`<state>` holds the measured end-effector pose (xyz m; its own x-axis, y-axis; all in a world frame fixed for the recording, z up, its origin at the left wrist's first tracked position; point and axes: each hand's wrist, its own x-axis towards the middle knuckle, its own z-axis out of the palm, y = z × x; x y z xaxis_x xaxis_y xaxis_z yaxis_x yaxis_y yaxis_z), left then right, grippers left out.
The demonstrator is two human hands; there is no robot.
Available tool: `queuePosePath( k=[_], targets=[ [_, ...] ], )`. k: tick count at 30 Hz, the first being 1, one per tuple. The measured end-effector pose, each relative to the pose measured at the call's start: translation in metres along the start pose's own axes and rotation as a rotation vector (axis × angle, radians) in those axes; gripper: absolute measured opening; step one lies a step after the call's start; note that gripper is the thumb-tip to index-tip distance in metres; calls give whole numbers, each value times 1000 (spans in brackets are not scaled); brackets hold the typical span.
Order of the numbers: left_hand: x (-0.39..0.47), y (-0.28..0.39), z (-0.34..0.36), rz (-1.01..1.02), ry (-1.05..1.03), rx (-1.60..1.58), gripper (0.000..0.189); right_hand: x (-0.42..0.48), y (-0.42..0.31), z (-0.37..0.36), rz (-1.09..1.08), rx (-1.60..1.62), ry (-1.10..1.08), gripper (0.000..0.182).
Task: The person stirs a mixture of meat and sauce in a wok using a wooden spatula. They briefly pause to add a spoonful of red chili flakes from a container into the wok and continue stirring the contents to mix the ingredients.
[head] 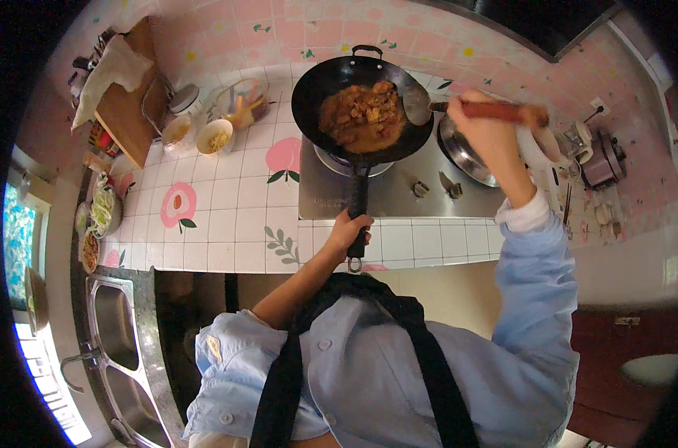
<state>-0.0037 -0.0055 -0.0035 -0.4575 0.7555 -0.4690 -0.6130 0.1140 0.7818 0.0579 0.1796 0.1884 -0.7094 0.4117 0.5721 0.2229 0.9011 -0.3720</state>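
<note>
A black wok rests over the left burner of a steel gas stove. Brown pieces of food in sauce, perhaps meat, fill its middle. My left hand grips the wok's long black handle near its end. In my right hand is the reddish-brown handle of a metal spatula; the hand looks slightly blurred. The spatula's blade lies at the wok's right inner wall, beside the food. Two stove knobs show on the front right of the stove.
A metal lid or pan sits under my right forearm. Left on the tiled counter are a bowl of chopped pieces, another bowl and a bowl of cut greens. A double sink is lower left; a cooker-like appliance stands far right.
</note>
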Motion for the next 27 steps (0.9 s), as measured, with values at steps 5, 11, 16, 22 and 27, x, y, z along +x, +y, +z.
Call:
queuePosePath(
  k=[5,11,16,22,27],
  targets=[
    [-1,1,2,-5,1,6,16,21,96,10,634,657,149,25],
    [2,-1,-1,19,-14,-2,16,-44,92,89,813,1288,219,24],
    [1,-2,0,26,-4,-9,13,-49,53,59,437,1067,176,23],
    [0,0,0,-10,3,-7,13,-58,25,4,77,767,-37,13],
    [1,-1,0,-6,18,-5,14,-55,36,9,23,611,74,12]
  ],
)
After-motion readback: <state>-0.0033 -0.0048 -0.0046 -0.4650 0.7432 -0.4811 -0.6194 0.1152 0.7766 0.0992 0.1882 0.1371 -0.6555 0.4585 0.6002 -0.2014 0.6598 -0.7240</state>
